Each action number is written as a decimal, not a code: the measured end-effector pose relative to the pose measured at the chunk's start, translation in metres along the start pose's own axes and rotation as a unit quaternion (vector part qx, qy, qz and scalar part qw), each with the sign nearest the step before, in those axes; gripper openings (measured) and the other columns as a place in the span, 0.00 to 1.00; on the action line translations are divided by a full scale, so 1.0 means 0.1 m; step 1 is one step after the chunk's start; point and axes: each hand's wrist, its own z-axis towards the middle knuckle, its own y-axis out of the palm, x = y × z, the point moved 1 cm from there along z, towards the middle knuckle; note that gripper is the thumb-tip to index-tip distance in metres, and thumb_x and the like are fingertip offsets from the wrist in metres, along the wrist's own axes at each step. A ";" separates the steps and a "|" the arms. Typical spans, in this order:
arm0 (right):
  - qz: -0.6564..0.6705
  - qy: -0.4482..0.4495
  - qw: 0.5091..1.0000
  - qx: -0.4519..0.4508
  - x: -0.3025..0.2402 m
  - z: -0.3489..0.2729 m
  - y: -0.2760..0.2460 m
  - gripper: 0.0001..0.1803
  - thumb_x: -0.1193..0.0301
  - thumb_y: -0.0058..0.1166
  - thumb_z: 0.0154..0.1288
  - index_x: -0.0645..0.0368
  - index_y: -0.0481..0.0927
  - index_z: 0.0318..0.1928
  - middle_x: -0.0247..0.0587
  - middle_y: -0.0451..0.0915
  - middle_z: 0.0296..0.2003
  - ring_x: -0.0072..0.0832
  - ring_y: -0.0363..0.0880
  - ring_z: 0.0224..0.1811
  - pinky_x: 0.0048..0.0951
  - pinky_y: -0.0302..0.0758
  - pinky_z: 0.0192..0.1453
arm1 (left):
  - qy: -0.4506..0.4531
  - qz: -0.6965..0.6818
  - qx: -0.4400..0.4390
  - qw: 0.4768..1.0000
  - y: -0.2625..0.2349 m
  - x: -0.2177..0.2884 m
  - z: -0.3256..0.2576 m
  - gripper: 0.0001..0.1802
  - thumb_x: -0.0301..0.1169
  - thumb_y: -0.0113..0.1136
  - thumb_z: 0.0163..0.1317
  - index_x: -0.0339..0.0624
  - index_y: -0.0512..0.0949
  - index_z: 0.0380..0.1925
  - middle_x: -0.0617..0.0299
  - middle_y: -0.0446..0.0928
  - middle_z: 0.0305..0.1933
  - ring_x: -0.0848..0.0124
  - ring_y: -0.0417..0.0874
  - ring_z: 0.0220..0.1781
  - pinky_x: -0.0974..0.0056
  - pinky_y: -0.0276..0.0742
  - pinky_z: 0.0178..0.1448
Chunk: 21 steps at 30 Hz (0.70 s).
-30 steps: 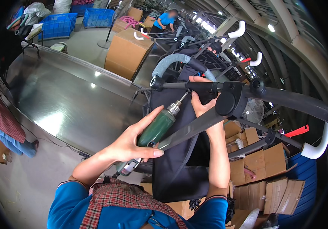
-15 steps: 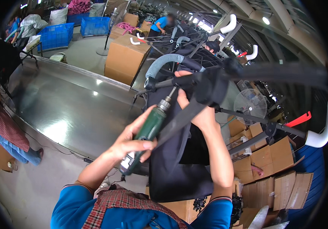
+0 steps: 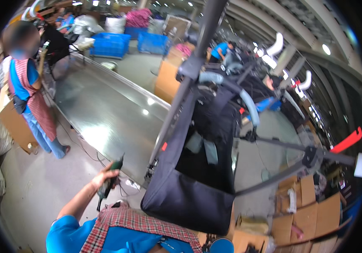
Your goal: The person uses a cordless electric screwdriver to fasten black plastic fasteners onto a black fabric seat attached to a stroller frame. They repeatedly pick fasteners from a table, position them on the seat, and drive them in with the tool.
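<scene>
My left hand (image 3: 101, 177) is closed round a dark green power screwdriver (image 3: 112, 178), held low at the left, apart from the frame. Its tip points up and to the right. In front of me stands a stroller-like frame of dark tubes (image 3: 173, 113) with a deep black fabric basket (image 3: 185, 198). The basket gapes towards me and has small red tags on its side. A curved grey-blue padded bar (image 3: 250, 103) crosses the frame's far right. My right hand does not show; only a bit of blue sleeve (image 3: 221, 245) appears at the lower edge.
A long shiny metal table (image 3: 105, 105) runs along the left. A co-worker in a checked apron (image 3: 42, 105) stands beyond it. Cardboard boxes (image 3: 307, 211) are stacked at the lower right. Blue crates (image 3: 110, 45) stand far back; a cable (image 3: 77, 143) trails beside the table.
The screwdriver in my left hand has left the frame joint and dropped down to the left. My right hand has gone out of view. The frame has turned, bringing the basket's opening into sight.
</scene>
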 end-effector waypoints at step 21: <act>-0.348 -0.149 0.744 -0.550 1.38 0.38 4.91 0.33 0.55 0.60 0.70 0.62 0.71 0.67 0.47 0.74 0.65 0.35 0.71 0.68 0.34 0.69 0.70 | -0.150 0.165 -0.104 0.969 -0.31 0.00 0.54 0.50 0.44 0.69 0.61 0.42 0.52 0.76 0.56 0.77 0.56 0.69 0.77 0.54 0.66 0.70 0.61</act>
